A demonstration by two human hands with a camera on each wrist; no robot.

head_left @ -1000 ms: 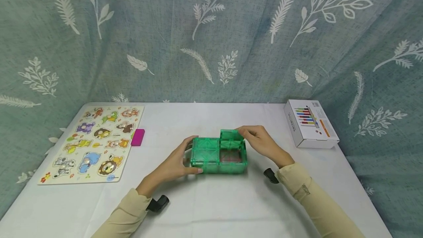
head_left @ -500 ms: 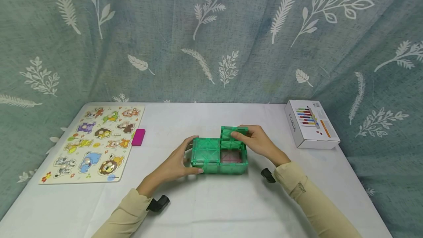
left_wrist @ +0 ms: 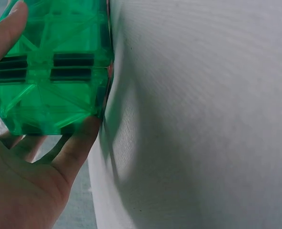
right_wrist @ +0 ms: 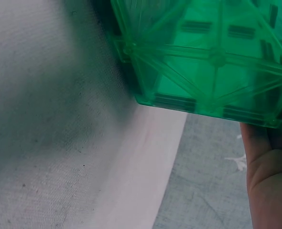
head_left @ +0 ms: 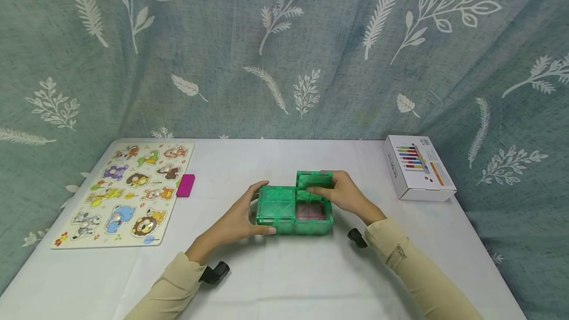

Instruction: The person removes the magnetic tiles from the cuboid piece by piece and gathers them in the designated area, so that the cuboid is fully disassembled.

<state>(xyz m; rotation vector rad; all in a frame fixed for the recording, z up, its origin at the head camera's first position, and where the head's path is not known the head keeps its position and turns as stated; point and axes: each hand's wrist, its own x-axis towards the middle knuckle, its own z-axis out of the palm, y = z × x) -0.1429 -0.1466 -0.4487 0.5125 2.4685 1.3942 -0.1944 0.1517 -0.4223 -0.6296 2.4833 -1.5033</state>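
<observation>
A box of translucent green magnetic tiles [head_left: 276, 206] sits on the white table, its left half covered on top. Over its right half the top is uncovered, and a reddish tile [head_left: 310, 210] shows at the bottom. My left hand [head_left: 237, 222] holds the box's left end, thumb at the front and fingers behind. At the back right, a green magnetic tile [head_left: 306, 178] stands tilted up from the box's rear edge. My right hand [head_left: 351, 195] pinches it, thumb in front and the fingers mostly hidden behind. Dark magnet bars [left_wrist: 72, 74] show through the green plastic in the left wrist view.
A wooden animal puzzle board [head_left: 126, 194] lies at the left, with a magenta block [head_left: 185, 185] by its right edge. A white printed box [head_left: 418, 168] stands at the back right. Patterned cloth [head_left: 222, 63] hangs behind the white table [head_left: 284, 280].
My right thumb has come from the tile's right edge round to its front and then lower down. The raised tile has shifted its tilt slightly. My left hand and the box stay nearly still.
</observation>
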